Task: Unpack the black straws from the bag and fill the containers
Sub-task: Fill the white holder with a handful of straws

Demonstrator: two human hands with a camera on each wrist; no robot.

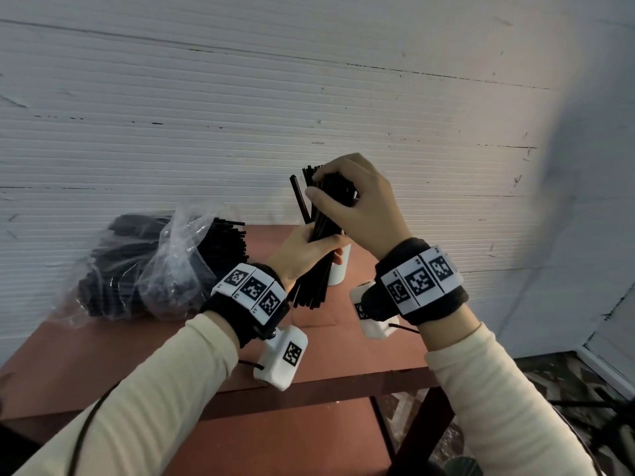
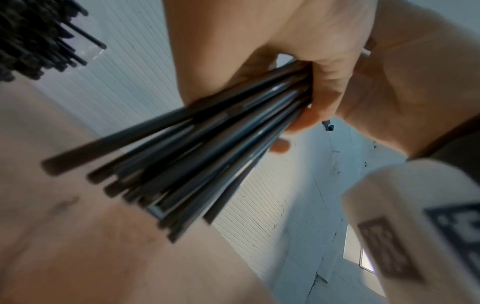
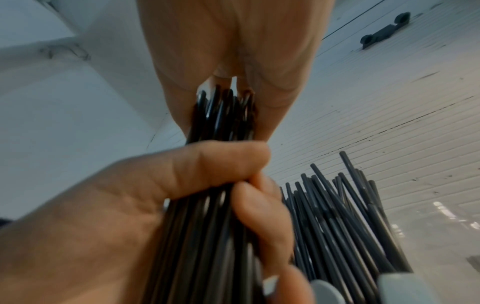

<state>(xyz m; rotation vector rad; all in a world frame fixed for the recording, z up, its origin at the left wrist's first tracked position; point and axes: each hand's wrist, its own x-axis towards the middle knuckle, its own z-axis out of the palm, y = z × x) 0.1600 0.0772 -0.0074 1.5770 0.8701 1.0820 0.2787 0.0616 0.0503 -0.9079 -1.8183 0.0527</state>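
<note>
A bundle of black straws (image 1: 321, 235) stands tilted above the red-brown table (image 1: 137, 355). My left hand (image 1: 305, 249) grips it round the middle, thumb and fingers wrapped round the straws (image 3: 207, 236). My right hand (image 1: 347, 201) curls over the bundle's upper end (image 3: 223, 115) and holds it there. Just behind my left hand stands a white container (image 1: 338, 273), mostly hidden. In the right wrist view, several straws (image 3: 350, 226) stand in it. The clear plastic bag (image 1: 154, 266) lies at the table's left, with many black straws poking out of its open end (image 1: 230, 238).
A ribbed white wall (image 1: 240, 115) rises right behind the table. The table's front edge (image 1: 309, 396) is close to me, and patterned floor (image 1: 549, 389) shows at the lower right. The table surface in front of the bag (image 1: 326, 338) is bare.
</note>
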